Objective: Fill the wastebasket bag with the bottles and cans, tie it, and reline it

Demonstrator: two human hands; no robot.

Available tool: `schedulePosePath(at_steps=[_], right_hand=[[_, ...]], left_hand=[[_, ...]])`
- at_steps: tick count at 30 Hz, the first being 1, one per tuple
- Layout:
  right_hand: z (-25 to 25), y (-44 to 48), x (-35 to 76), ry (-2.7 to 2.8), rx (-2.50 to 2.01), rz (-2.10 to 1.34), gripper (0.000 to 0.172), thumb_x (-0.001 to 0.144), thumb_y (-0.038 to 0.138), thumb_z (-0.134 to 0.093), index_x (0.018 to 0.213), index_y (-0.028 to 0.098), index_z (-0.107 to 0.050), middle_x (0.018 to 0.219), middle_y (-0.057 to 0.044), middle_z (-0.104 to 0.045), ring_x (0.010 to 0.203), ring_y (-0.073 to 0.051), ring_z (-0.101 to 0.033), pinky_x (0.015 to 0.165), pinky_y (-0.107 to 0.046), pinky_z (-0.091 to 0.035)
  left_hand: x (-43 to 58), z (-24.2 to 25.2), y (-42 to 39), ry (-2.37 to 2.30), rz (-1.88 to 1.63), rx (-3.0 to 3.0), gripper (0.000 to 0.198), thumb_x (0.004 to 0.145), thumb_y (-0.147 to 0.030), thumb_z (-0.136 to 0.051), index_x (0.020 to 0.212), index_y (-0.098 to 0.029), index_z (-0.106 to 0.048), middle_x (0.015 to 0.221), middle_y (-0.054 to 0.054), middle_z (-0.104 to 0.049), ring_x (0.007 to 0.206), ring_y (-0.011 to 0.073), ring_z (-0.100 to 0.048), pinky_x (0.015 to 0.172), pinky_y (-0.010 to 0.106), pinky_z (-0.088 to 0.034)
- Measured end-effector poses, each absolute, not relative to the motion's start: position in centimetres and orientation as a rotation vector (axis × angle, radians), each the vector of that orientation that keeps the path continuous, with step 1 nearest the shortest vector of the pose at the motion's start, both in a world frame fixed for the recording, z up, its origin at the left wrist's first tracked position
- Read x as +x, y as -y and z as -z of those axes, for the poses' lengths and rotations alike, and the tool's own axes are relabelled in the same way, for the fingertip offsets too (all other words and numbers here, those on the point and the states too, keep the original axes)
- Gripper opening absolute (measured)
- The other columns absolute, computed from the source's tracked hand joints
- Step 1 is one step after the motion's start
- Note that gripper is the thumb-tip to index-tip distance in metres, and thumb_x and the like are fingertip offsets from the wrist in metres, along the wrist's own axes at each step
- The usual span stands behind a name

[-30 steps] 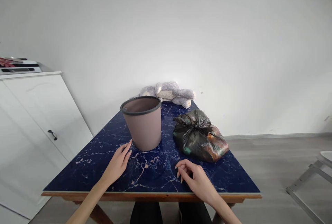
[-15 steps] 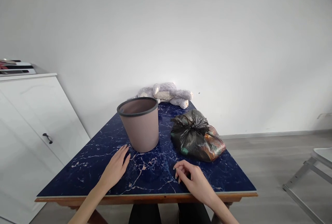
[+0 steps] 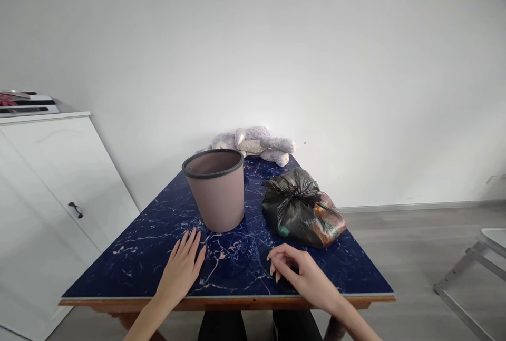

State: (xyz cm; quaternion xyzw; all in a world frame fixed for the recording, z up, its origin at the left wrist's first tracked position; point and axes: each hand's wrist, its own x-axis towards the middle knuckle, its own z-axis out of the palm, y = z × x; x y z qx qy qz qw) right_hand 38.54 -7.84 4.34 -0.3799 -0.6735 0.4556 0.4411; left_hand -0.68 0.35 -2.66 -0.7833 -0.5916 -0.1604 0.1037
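Both hands empty: my left hand (image 3: 182,270) lies flat, fingers spread, on the table (image 3: 142,246) just in front of the bin (image 3: 216,191). My right hand (image 3: 302,274) rests loosely curled, right-front of the bin. Tied black bag (image 3: 302,209) sits right of the bin, plush toy (image 3: 253,143) behind it.

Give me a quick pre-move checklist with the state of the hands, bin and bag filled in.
1. Left hand free: ok, flat on the table, holds nothing.
2. Right hand free: ok, fingers curled, nothing in it.
3. Bin upright and open: ok, no liner visible at the rim.
4. Bin inside clear: cannot tell, bottom hidden.
5. Black bag closed: ok, top knotted, lying right of the bin, apart from it.
6. Plush toy out of the way: ok, at the far edge.
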Motion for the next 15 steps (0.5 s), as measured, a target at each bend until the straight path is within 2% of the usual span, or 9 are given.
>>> schedulePosePath(at_steps=[3, 5, 7, 9, 11, 13, 15], right_hand=[[-7.8, 7.8, 40.9, 1.655, -0.898, -1.081, 0.034, 0.107, 0.053, -0.056, 0.114, 0.022, -0.068, 0.088, -0.003, -0.074, 0.078, -0.018, -0.069, 0.078, -0.032, -0.055], [-9.8, 6.7, 43.4, 1.591, -0.910, -0.945, 0.035, 0.105, 0.055, -0.057, 0.115, 0.022, -0.068, 0.088, -0.004, -0.074, 0.072, -0.018, -0.068, 0.068, -0.031, -0.053], [-10.9, 4.2, 46.3, 1.491, -0.949, -0.749, 0.036, 0.101, 0.055, -0.062, 0.116, 0.022, -0.067, 0.085, -0.004, -0.073, 0.068, -0.017, -0.066, 0.065, -0.030, -0.053], [-11.0, 0.6, 49.4, 1.352, -1.084, -0.516, 0.036, 0.101, 0.052, -0.061, 0.118, 0.021, -0.067, 0.087, -0.004, -0.073, 0.072, -0.017, -0.067, 0.069, -0.030, -0.054], [-10.4, -3.7, 52.3, 1.210, -1.366, -0.294, 0.036, 0.104, 0.046, -0.048, 0.121, 0.019, -0.066, 0.096, -0.007, -0.074, 0.079, -0.019, -0.071, 0.070, -0.030, -0.055], [-9.4, -7.5, 54.8, 1.191, -1.499, -0.270, 0.034, 0.102, 0.036, -0.047, 0.120, 0.014, -0.067, 0.107, -0.014, -0.075, 0.085, -0.021, -0.074, 0.077, -0.035, -0.057], [-8.1, -10.4, 56.6, 1.239, -1.614, -0.285, 0.026, 0.100, 0.032, -0.056, 0.106, 0.013, -0.072, 0.103, -0.015, -0.076, 0.086, -0.023, -0.074, 0.088, -0.041, -0.057]], left_hand=[[-0.6, 2.6, 0.1, 1.737, 0.517, -2.305, 0.067, 0.109, -0.058, -0.034, 0.165, -0.025, -0.044, 0.170, 0.007, -0.042, 0.159, 0.0369, -0.036, 0.127, 0.060, -0.036], [-0.5, 2.5, 0.2, 1.734, 0.548, -2.306, 0.065, 0.109, -0.057, -0.035, 0.165, -0.026, -0.045, 0.169, 0.006, -0.044, 0.158, 0.0370, -0.038, 0.127, 0.060, -0.037], [-0.3, 2.4, 0.3, 1.728, 0.576, -2.311, 0.064, 0.109, -0.057, -0.036, 0.164, -0.027, -0.046, 0.168, 0.006, -0.046, 0.157, 0.0369, -0.040, 0.127, 0.061, -0.037], [-0.1, 2.2, 0.3, 1.731, 0.594, -2.316, 0.063, 0.109, -0.057, -0.036, 0.163, -0.027, -0.048, 0.168, 0.006, -0.047, 0.157, 0.0370, -0.041, 0.127, 0.061, -0.037], [0.1, 1.9, 0.4, 1.742, 0.596, -2.318, 0.064, 0.109, -0.056, -0.035, 0.162, -0.024, -0.051, 0.167, 0.008, -0.047, 0.157, 0.0374, -0.040, 0.128, 0.061, -0.035], [0.4, 1.7, 0.5, 1.752, 0.580, -2.319, 0.066, 0.109, -0.056, -0.033, 0.160, -0.019, -0.053, 0.167, 0.010, -0.047, 0.157, 0.0380, -0.040, 0.128, 0.062, -0.034], [0.6, 1.3, 0.6, 1.754, 0.571, -2.314, 0.066, 0.110, -0.055, -0.031, 0.158, -0.018, -0.055, 0.166, 0.011, -0.048, 0.157, 0.0378, -0.040, 0.128, 0.061, -0.034]])
